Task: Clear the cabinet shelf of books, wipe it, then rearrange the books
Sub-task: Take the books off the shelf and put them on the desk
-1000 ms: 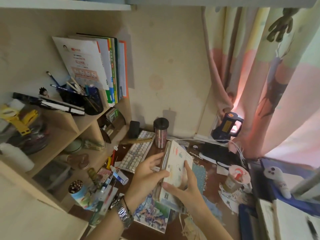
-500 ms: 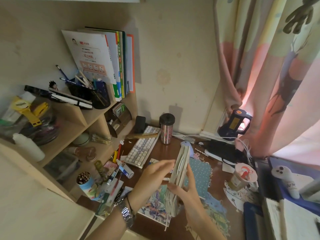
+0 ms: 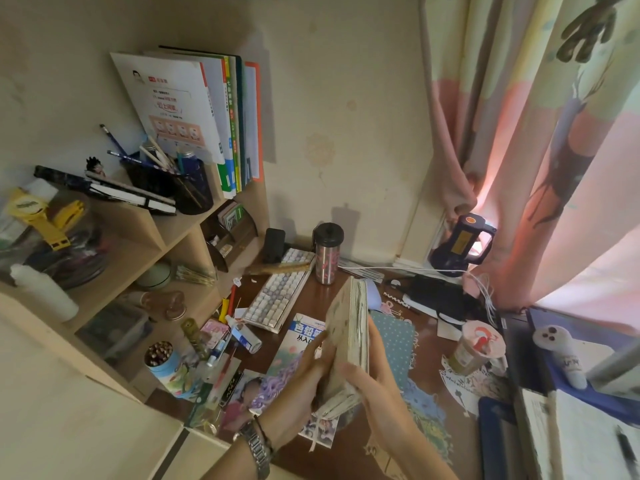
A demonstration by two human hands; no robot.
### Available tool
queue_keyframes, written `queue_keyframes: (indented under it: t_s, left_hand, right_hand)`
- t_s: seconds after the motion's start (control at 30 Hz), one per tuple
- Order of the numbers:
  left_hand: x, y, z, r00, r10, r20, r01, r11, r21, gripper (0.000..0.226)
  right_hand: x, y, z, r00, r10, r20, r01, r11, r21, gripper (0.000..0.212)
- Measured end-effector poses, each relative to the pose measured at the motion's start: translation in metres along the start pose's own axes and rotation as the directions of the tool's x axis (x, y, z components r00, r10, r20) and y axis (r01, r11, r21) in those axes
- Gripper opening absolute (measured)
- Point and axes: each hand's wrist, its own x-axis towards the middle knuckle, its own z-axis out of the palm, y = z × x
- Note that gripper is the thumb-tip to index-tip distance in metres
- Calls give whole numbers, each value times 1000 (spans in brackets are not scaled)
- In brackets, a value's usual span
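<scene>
Cluttered with papers and stationery, a dark wooden desk (image 3: 304, 296) is seen from the head camera against a beige wall, with a patterned pink curtain (image 3: 540, 161) at the right and a pale wooden cabinet shelf (image 3: 180, 226) at the left. Compared with half a second ago, the thick stack of books (image 3: 348, 337) has been raised slightly and turned so that its worn page edges face the camera, and the hands have been drawn closer together around its lower half. The stack is held nearly upright above the desk, between the two hands. It is gripped from the left by the left hand (image 3: 304, 372), whose wrist carries a metal watch (image 3: 258, 448), and from the right by the right hand (image 3: 372, 379), with fingers curled onto the cover and spine. A row of upright books (image 3: 214, 123) is left standing on the upper shelf, beside a dark pen holder (image 3: 187, 185). On the desk, a keyboard (image 3: 278, 297) and a lidded tumbler (image 3: 327, 252) are set beyond the stack, and a colouring booklet (image 3: 298, 344) lies flat just under the left hand. A blue lantern (image 3: 460, 245) is placed by the curtain.
</scene>
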Motion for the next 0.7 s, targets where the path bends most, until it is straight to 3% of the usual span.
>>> queue_keyframes:
  t_s: [0.07, 0.13, 0.37, 0.43, 0.57, 0.7]
  left_hand:
    - [-8, -5, -2, 999, 23, 36, -22, 999, -28, 44]
    - [-13, -8, -7, 995, 57, 87, -52, 997, -65, 49]
    - [-17, -5, -11, 987, 156, -25, -155, 987, 42, 71]
    - [-17, -4, -14, 984, 175, -44, -170, 980, 107, 77]
    - [-16, -2, -15, 972, 224, -73, -193, 933, 304, 66]
    - [-10, 1, -11, 989, 137, -56, -108, 925, 365, 60]
  right_hand:
    - [-1, -4, -1, 998, -45, -46, 43, 998, -35, 90]
    - [0, -6, -4, 997, -68, -29, 65, 994, -84, 84]
    - [1, 2, -16, 993, -12, -117, -2, 993, -115, 78]
    - [0, 7, -20, 989, 23, -144, -34, 997, -75, 77]
    - [-5, 18, -28, 972, 88, -217, -91, 996, -5, 72]
    - [-7, 32, -44, 945, 230, -234, -169, 952, 255, 66]
